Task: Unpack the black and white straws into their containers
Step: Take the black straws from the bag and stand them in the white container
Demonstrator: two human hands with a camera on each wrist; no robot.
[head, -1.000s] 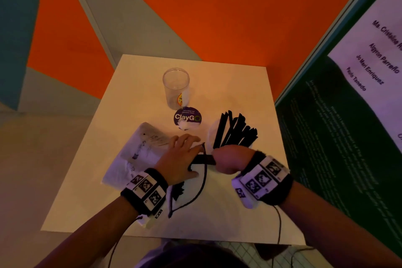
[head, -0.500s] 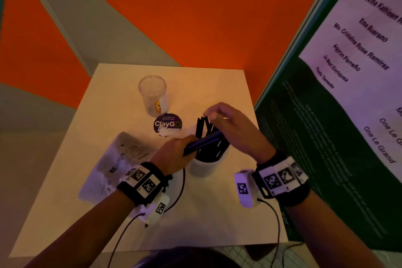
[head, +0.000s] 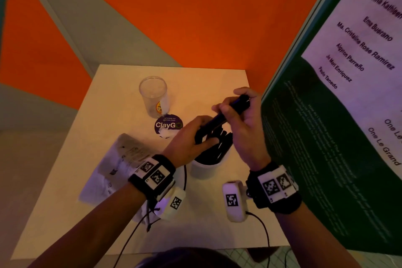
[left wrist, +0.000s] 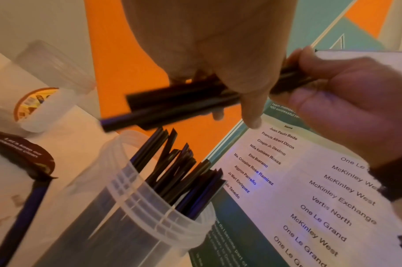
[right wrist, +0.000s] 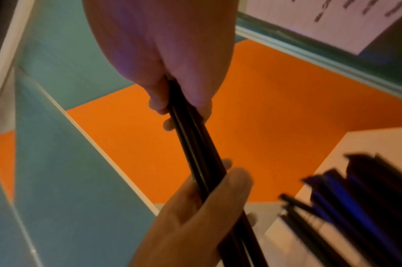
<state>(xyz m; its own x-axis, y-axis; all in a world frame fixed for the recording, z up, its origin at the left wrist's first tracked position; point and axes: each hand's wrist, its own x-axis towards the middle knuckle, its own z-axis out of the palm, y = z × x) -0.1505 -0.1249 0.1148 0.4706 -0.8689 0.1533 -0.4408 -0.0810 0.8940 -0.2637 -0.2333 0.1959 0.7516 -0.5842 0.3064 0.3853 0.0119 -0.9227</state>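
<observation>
A bundle of black straws point(head: 226, 113) hangs slantwise just above a translucent white container point(head: 204, 169) that stands full of black straws. My left hand point(head: 201, 135) grips the bundle's near, lower end, and my right hand point(head: 236, 107) grips its far, upper end. In the left wrist view the bundle point(left wrist: 177, 103) crosses right over the container point(left wrist: 136, 216) and its upright straws. The right wrist view shows both hands curled round the bundle point(right wrist: 195, 144). An empty clear container point(head: 153, 95) stands at the back of the table. No white straws show.
A crumpled white paper package point(head: 117, 165) lies on the table at the left. A round purple ClayGo sticker point(head: 168, 125) sits beside the clear container. A green and white poster board point(head: 326, 137) stands close along the right. Wrist cables trail over the table's near part.
The bundle went from table level up over the filled container. My right hand has shifted from pinching its tip to gripping its far end, which is now raised higher.
</observation>
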